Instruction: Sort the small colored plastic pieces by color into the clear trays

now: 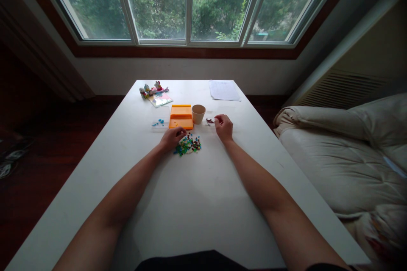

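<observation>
My left hand [172,138] rests at the upper left of a mixed pile of tiny building bricks [188,145], green, blue, brown and pale. Its fingers are curled together; whatever they may hold is too small to see. Beyond the pile, my right hand [224,127] is beside a small group of dark brown bricks [209,121] on a clear tray [207,114]. Thumb and fingers are pinched there, and anything between them is hidden. An orange tray [181,109] lies between the hands, farther back, with a beige cup [199,114] at its right side.
Blue bricks [158,123] lie on another clear tray [160,113] at left. Farther back on the white table [190,203] are small assembled figures [154,88], a colourful card [160,99] and paper sheets [224,90]. A padded sofa [343,165] stands to the right.
</observation>
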Tool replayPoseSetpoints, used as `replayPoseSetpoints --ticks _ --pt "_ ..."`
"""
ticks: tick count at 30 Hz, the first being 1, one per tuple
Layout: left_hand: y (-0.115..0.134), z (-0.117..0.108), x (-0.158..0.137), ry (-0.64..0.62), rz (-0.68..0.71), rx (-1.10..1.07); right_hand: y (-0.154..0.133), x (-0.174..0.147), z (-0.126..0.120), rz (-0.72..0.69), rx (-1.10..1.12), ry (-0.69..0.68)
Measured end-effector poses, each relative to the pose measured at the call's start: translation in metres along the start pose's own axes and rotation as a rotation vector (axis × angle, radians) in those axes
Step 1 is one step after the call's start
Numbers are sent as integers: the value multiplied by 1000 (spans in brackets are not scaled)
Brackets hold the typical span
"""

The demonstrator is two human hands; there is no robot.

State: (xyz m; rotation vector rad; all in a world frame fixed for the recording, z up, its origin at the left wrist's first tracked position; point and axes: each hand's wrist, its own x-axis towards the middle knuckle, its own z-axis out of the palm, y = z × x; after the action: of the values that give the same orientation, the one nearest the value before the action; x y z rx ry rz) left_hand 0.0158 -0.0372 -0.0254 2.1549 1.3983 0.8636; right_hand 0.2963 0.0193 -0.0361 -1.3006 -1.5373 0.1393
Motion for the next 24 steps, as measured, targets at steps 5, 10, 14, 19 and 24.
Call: replayPoseSetpoints --ticks 5,10,14,19,24 --pt "-9 -2 4 175 -87 17 -3 -2 2 -11 21 -25" --pt "-19 -10 7 331 -179 57 -5 -3 3 14 48 -49" --pt "-26 -16 8 392 -247 62 -7 -4 3 28 60 -69" --pt "-31 -18 9 403 -291 69 -10 -6 2 21 63 -95" --pt "-32 -18 8 397 -289 73 -12 -7 2 27 56 -105"
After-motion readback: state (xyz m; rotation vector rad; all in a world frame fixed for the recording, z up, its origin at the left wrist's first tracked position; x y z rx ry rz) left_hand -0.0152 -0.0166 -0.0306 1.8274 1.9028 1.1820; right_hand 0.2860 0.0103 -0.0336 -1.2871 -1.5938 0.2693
